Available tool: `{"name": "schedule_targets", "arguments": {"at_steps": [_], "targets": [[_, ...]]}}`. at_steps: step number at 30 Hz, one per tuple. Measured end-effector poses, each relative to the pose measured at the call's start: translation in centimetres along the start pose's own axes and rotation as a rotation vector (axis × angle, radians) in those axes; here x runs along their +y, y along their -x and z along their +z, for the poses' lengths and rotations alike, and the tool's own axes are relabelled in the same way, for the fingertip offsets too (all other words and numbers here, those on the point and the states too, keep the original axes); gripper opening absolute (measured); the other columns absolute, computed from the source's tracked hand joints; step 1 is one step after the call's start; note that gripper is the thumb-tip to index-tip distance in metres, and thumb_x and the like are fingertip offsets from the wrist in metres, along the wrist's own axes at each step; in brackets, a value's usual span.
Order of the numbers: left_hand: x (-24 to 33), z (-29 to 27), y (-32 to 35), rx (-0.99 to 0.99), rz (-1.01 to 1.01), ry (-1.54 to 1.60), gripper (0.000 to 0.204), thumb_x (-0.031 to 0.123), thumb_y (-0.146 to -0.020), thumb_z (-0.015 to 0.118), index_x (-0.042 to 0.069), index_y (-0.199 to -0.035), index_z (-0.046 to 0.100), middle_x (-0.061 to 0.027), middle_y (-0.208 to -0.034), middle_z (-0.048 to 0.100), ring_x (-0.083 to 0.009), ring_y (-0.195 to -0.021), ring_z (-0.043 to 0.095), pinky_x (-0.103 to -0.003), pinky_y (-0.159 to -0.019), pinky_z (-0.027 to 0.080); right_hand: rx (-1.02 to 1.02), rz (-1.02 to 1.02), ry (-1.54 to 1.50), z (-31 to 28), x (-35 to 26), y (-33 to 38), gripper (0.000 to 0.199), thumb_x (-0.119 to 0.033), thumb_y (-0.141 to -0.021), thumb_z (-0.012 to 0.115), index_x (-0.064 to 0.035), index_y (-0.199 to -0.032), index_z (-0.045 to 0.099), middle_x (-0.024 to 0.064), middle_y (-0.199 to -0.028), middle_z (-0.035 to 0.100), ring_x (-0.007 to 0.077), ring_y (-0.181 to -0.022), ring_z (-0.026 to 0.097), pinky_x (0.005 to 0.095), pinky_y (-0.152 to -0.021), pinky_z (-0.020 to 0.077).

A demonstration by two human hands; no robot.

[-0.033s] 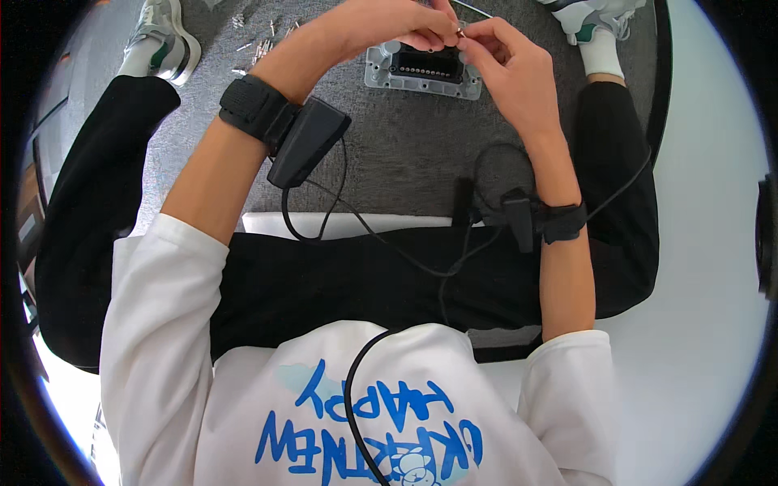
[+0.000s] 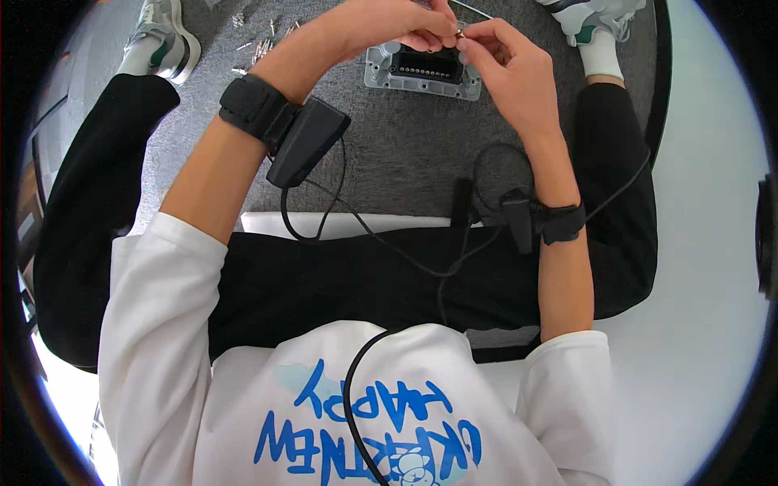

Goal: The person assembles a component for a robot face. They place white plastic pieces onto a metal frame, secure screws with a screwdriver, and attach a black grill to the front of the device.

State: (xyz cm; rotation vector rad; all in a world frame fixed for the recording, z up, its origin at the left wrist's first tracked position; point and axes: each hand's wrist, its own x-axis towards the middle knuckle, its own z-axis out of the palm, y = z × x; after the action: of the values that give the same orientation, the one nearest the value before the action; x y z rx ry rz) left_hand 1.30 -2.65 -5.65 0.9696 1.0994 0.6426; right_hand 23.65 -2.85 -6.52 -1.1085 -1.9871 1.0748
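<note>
Head view, grey metal casing: the light-grey, flat-rimmed metal casing (image 2: 422, 87) rests on the dark-grey, rough-textured surface (image 2: 397, 154) between the person's feet, its upper part hidden by the hands.
Black insert: a black rectangular insert (image 2: 429, 63) sits inside the casing, with a row of small, round, shiny metal dots along its near side.
Left hand: the bare left hand (image 2: 409, 31) arches over the casing from the left, its fingers bent and bunched; whether they grasp anything cannot be told.
Right hand: the bare right hand (image 2: 515, 71) comes in from the right, thumb and forefinger pinched on a tiny, shiny, copper-brown piece (image 2: 459, 35) just above the casing's far right part.
Thin pale cable: a slender whitish cable (image 2: 472, 9) runs beyond the hands; where its near end lies is hidden.
Loose silver pieces: small, slim, silver metal pieces (image 2: 262, 52) lie scattered near the left forearm, apart from the casing.
Wrist gear: black straps with black boxes (image 2: 309, 142) sit on both forearms.
What has just changed: almost nothing; the copper-brown piece sits slightly lower, while the casing lies as before. This suggests fine handling by the fingertips, with no visible step finished.
</note>
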Motion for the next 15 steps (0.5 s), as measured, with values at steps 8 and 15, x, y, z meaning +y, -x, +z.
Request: {"name": "schedule_targets", "arguments": {"at_steps": [8,15], "targets": [[-1.1,0.0,-0.3,-0.049,-0.005,-0.036,0.014,0.015,-0.097,0.071,0.002,-0.101,0.070,-0.0055,-0.090,0.073,-0.0121,-0.081,0.068,-0.023,-0.071,0.055,-0.008,-0.006,-0.009,-0.1,0.4,0.0,0.014,-0.016,-0.093,0.074,-0.0046,-0.100,0.075,0.0056,-0.084,0.076,0.0143,-0.076,0.073,0.0273,-0.072,0.0566],[-1.0,0.1,0.1,-0.027,-0.076,-0.052,0.016,0.020,-0.099,0.070,0.004,-0.100,0.073,-0.0033,-0.089,0.073,-0.0105,-0.079,0.066,-0.024,-0.068,0.053,0.029,0.076,-0.078,0.1,0.2,0.1,0.012,-0.014,-0.094,0.071,-0.0027,-0.100,0.073,0.0053,-0.080,0.073,0.0122,-0.073,0.069,0.0263,-0.069,0.0540]]}}
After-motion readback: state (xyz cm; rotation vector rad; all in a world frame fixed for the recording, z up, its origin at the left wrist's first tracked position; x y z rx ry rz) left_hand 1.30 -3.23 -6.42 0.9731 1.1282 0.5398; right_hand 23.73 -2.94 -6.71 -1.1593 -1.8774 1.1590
